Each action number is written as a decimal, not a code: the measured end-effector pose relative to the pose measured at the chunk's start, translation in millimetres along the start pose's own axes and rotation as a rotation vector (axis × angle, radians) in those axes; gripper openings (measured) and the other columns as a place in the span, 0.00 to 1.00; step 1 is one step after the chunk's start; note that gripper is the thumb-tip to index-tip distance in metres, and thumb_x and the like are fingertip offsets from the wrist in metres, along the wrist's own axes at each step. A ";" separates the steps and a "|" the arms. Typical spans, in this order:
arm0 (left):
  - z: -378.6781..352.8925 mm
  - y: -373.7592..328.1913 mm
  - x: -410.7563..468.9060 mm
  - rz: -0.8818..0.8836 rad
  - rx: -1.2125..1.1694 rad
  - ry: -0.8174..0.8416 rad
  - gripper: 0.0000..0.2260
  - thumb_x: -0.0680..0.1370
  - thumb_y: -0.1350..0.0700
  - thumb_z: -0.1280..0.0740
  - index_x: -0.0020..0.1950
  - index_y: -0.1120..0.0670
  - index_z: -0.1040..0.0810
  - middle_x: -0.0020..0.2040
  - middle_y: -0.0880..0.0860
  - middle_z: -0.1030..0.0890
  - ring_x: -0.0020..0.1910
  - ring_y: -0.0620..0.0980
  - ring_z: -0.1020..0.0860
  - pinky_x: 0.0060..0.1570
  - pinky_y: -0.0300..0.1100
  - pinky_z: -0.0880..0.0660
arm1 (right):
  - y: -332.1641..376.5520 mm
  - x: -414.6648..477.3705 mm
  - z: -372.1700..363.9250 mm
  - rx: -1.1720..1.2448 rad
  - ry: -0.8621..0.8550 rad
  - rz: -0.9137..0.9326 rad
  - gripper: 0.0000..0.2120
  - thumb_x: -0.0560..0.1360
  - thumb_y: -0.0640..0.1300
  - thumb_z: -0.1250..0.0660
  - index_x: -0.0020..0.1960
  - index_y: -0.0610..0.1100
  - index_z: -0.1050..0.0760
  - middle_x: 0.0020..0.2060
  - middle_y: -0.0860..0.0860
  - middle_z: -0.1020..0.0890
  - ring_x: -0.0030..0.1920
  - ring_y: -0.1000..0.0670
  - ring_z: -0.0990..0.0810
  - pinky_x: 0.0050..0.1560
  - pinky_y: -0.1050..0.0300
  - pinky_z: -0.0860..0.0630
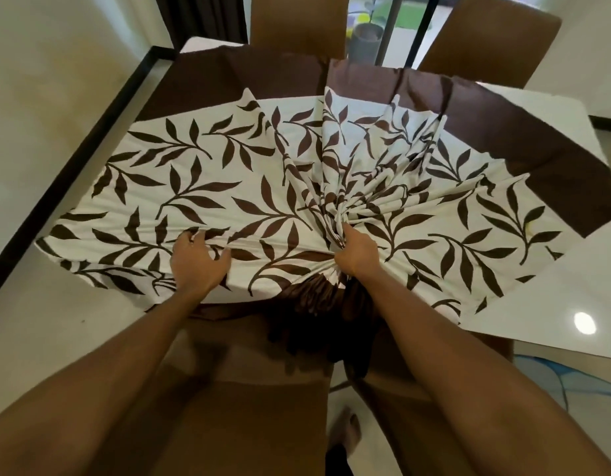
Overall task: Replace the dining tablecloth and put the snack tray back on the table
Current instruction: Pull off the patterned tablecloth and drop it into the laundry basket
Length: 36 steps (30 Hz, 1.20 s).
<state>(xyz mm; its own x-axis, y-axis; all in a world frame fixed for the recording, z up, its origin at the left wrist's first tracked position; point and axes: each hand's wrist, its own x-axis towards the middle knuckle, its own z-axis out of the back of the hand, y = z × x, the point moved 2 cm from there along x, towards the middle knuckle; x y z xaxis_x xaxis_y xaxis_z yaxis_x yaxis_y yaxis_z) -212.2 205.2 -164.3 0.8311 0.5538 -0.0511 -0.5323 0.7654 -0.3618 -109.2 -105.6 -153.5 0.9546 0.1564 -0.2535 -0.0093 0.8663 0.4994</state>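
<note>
Left hand, fingers curled, gripping the near edge of the tablecloth at lower centre, right hand fisted round its bunched folds, cloth fanned over the table, bare top showing at right, two chairs beyond the far edge.

white tablecloth, brown leaf print, brown border

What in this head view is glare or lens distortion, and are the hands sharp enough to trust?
Head view: one round glare spot on the bare table at lower right; head view: the wide lens bows the table edges and splays the chairs; head view: the window is washed out; left hand and right hand, gripping the tablecloth, are sharp.
</note>
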 end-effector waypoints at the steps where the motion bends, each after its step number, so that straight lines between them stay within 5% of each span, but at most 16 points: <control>1: -3.5 -8.1 -3.5 0.010 -0.032 -0.007 0.33 0.75 0.38 0.34 0.72 0.59 0.29 0.72 0.62 0.31 0.72 0.62 0.34 0.70 0.58 0.34 | -1.6 -2.4 0.4 0.028 -0.014 0.004 0.30 0.70 0.36 0.36 0.72 0.49 0.30 0.50 0.46 0.17 0.52 0.41 0.19 0.48 0.55 0.28; 9: -9.9 -48.2 -16.5 0.167 -0.246 -0.022 0.33 0.77 0.38 0.36 0.72 0.61 0.29 0.74 0.60 0.34 0.75 0.58 0.37 0.71 0.55 0.36 | -8.3 -13.5 0.0 0.217 -0.037 -0.016 0.35 0.70 0.31 0.39 0.76 0.48 0.32 0.63 0.47 0.18 0.62 0.43 0.21 0.62 0.53 0.25; 15: 0.1 -27.6 2.5 0.226 -0.417 -0.096 0.20 0.76 0.50 0.30 0.63 0.61 0.21 0.61 0.60 0.22 0.61 0.58 0.24 0.62 0.51 0.26 | -5.4 -14.5 4.3 0.235 -0.044 -0.009 0.29 0.70 0.31 0.38 0.69 0.48 0.25 0.55 0.49 0.16 0.56 0.44 0.19 0.51 0.61 0.30; 18: 4.5 -16.8 16.4 -0.013 -0.205 -0.046 0.12 0.77 0.59 0.32 0.57 0.64 0.18 0.51 0.64 0.19 0.52 0.62 0.22 0.52 0.54 0.25 | -7.1 -14.0 4.5 0.240 -0.042 -0.011 0.28 0.70 0.31 0.38 0.68 0.48 0.24 0.54 0.49 0.16 0.55 0.45 0.19 0.50 0.62 0.31; 22: 5.2 -16.0 26.3 -0.169 -0.057 -0.042 0.09 0.79 0.64 0.34 0.55 0.65 0.17 0.50 0.64 0.19 0.51 0.64 0.22 0.53 0.54 0.26 | -11.1 -13.4 5.3 0.268 -0.030 -0.006 0.31 0.69 0.30 0.39 0.69 0.49 0.25 0.55 0.50 0.16 0.55 0.46 0.19 0.50 0.62 0.30; 30: -6.4 -45.7 9.9 0.184 -0.226 -0.089 0.10 0.78 0.64 0.35 0.55 0.64 0.17 0.53 0.63 0.17 0.55 0.64 0.21 0.58 0.51 0.26 | -15.0 -16.4 7.2 0.362 -0.015 0.014 0.32 0.69 0.29 0.39 0.70 0.48 0.24 0.55 0.51 0.15 0.55 0.48 0.18 0.51 0.64 0.28; 36: 1.8 -39.1 -3.5 0.231 -0.279 -0.048 0.11 0.79 0.62 0.35 0.57 0.62 0.16 0.54 0.61 0.16 0.57 0.62 0.21 0.59 0.50 0.26 | -20.5 -15.3 7.1 0.342 0.007 0.041 0.33 0.70 0.30 0.40 0.73 0.48 0.27 0.58 0.49 0.17 0.58 0.47 0.20 0.56 0.60 0.26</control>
<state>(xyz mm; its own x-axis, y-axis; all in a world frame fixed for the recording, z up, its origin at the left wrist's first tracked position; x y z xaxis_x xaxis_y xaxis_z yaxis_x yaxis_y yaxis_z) -194.6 173.9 -148.3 0.6822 0.7214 -0.1192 -0.6347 0.5033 -0.5864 -121.6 -129.1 -154.0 0.9534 0.1921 -0.2326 0.0537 0.6505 0.7576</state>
